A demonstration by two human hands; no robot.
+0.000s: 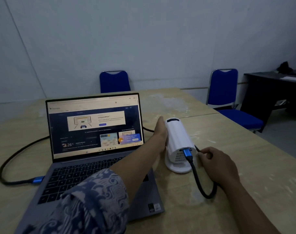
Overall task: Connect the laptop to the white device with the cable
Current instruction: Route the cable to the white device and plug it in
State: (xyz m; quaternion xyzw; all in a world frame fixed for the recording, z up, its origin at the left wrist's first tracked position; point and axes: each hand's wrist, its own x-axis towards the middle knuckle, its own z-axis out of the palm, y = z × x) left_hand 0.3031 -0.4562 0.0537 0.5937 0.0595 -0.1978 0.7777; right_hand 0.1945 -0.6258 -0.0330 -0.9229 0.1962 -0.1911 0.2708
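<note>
Left hand [160, 132] flat against white device [178, 137], grip open | right hand [216, 164] pinches thin black cord [198, 149] | blue-plugged cable [197, 176] in device's near end | laptop [93, 149] screen reads "26°C"

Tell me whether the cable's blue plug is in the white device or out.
In. The blue plug sits in a port on the rear face of the white device, with its black cable looping away over the table.

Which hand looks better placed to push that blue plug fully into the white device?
The right hand, probably. It sits just beside the blue plug at the back of the white device, pinching a thin dark cord there. The left hand is busy bracing the device's side.
</note>
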